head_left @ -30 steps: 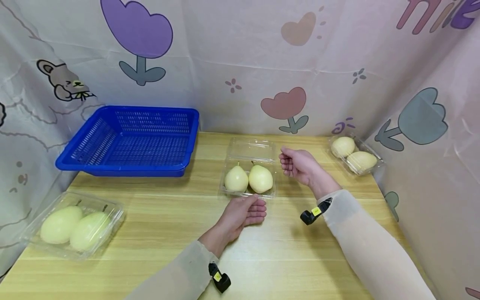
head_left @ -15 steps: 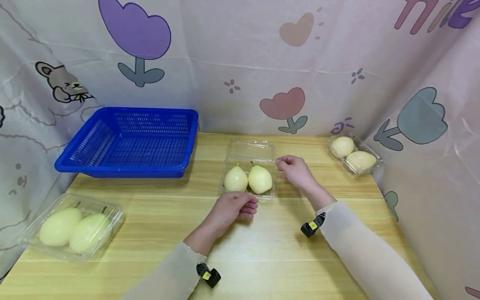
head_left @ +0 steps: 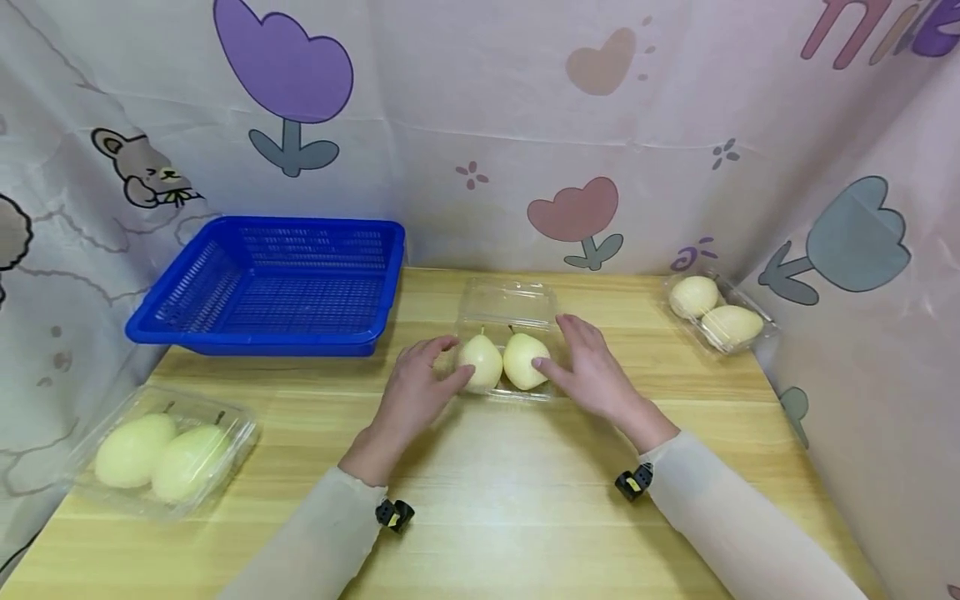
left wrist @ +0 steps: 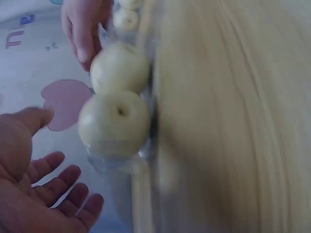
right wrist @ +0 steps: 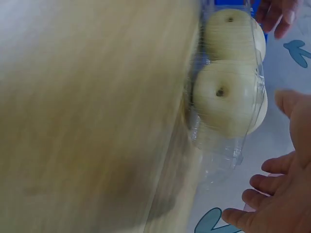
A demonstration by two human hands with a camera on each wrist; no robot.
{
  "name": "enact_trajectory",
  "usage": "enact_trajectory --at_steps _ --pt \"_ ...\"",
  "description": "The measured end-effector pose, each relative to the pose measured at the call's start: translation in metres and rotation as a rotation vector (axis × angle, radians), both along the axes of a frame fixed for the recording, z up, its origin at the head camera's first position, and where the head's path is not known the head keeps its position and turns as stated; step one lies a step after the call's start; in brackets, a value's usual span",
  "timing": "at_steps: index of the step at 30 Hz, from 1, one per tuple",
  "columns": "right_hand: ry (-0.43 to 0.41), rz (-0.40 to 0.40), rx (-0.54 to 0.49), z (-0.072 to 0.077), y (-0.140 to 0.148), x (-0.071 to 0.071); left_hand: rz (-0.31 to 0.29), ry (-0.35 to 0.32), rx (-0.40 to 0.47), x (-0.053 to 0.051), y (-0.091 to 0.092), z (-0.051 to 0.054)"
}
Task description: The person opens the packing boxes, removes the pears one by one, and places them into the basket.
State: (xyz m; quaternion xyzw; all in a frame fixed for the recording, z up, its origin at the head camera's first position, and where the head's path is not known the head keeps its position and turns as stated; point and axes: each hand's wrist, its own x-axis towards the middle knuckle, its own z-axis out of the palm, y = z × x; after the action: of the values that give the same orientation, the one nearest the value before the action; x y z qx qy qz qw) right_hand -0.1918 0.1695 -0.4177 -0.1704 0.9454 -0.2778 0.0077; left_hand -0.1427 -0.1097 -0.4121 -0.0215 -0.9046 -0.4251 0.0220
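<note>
Behind the open clear box, a curtain printed with tulips and small flowers is hung. Beneath the box, a wood-grained table is seen. To the box's left and a little behind it, a blue slotted basket is placed. To its left and nearer the viewer, a lidded clear box is set, with two pale fruits enclosed. The open clear box itself is rested on the table, its lid folded back toward the curtain. To its far right, a smaller-looking clear box is set, with two similar fruits inside.

At the open box's left side, the left hand is held with fingers and thumb spread well apart; nothing is gripped. At its right side, the right hand is likewise widely spread, with nothing gripped. Whether the box is touched by any fingertip cannot be told.

Inside the open box, the left pear and right pear are seated side by side, touching, their stems directed toward the lid.
</note>
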Motion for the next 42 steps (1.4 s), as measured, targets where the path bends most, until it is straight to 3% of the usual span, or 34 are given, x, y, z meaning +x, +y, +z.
enact_trajectory --at_steps 5,9,15,23,27,31,37,42 --pt "0.024 0.053 0.095 -0.004 0.002 0.008 -0.119 -0.005 -0.209 -0.005 -0.003 -0.015" --pt "0.033 0.076 0.159 -0.009 0.002 0.011 -0.185 0.004 -0.302 -0.007 -0.002 -0.024" --pt "0.029 0.085 0.192 -0.016 0.006 0.013 -0.211 -0.003 -0.323 -0.005 0.004 -0.028" --pt "-0.006 0.105 0.226 -0.016 0.008 0.012 -0.178 -0.013 -0.303 0.003 0.009 -0.028" --pt "-0.022 0.114 0.239 -0.014 0.009 0.011 -0.181 0.004 -0.337 0.007 0.01 -0.024" --pt "-0.031 0.117 0.235 -0.013 0.008 0.01 -0.159 0.007 -0.341 0.005 0.01 -0.012" --pt "-0.037 0.12 0.225 -0.011 0.007 0.009 -0.076 -0.016 -0.332 -0.013 0.012 0.006" --pt "-0.043 0.123 0.229 -0.01 0.004 0.008 -0.067 -0.033 -0.382 -0.028 0.015 0.014"
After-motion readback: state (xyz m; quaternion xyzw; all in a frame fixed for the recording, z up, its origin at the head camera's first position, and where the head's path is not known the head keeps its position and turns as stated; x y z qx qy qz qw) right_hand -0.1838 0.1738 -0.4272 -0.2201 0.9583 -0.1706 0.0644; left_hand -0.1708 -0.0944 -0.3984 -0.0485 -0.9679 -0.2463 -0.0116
